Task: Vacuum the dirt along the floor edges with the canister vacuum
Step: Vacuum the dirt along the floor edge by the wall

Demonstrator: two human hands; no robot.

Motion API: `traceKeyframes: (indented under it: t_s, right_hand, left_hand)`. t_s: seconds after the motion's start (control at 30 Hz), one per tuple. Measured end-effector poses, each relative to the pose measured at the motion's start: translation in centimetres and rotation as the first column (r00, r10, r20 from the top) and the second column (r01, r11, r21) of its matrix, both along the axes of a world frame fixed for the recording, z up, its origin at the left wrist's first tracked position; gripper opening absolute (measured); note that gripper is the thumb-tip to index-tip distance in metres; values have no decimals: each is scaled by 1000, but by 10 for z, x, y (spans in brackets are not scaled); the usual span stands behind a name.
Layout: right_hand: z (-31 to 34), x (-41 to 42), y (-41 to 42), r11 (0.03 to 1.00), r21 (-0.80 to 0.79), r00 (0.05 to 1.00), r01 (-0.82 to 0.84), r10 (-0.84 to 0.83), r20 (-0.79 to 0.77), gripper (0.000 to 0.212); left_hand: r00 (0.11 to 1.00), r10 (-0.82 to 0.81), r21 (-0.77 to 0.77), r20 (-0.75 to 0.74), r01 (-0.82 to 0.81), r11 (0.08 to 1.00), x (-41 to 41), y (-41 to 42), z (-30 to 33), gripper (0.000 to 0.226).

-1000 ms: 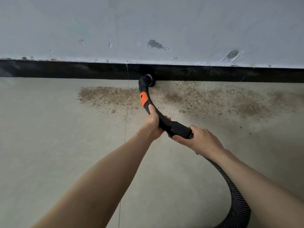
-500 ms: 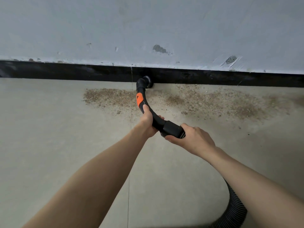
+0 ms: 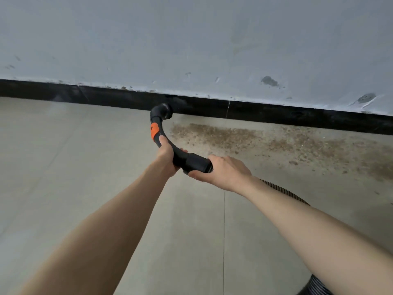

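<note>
Dirt (image 3: 265,143) lies as a brown granular band on the floor (image 3: 63,167), close to the black baseboard (image 3: 276,116), extending from just right of the nozzle toward the right edge of the view. The floor is grey-beige, with a thin joint line running toward the camera. Above the baseboard stands a pale wall (image 3: 191,39) with chipped spots near its lower edge.

A ribbed vacuum hose (image 3: 282,190) runs from behind the right wrist, passes under the right forearm and reappears at the bottom right corner. It joins a curved black wand (image 3: 191,160) bearing an orange band (image 3: 154,130). The wand ends in a round nozzle (image 3: 162,111) set at the junction of floor and baseboard, at the left end of the dirt band.

Left hand (image 3: 167,158): fingers wrapped round the wand's curved section, thumb laid along the top, just below the orange band. Right hand (image 3: 225,172): fingers curled over the wand's thicker rear cuff, thumb beneath it, gripping firmly. The two hands are near each other but do not touch. No containers are in view; the canister itself is out of frame.
</note>
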State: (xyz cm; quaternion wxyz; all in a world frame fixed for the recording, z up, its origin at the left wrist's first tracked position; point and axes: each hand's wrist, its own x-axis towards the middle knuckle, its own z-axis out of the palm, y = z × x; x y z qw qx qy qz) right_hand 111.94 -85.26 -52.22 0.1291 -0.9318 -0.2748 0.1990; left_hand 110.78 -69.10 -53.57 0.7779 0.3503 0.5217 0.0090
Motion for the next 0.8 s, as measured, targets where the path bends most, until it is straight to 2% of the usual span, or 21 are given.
traceKeyframes:
  t_s: [0.1, 0.37, 0.8]
  right_hand:
    - [-2, -12, 27, 1000, 16, 998, -22, 23, -50, 64]
    - [-14, -42, 53, 998, 50, 979, 34, -23, -202, 70]
    - [-16, -47, 56, 996, 78, 965, 52, -30, -261, 66]
  left_hand:
    - [998, 5, 42, -57, -3, 999, -15, 28, -2, 61]
    - [980, -129, 191, -152, 157, 969, -28, 51, -4, 47]
    - [938, -301, 239, -170, 336, 911, -23, 55, -3, 61]
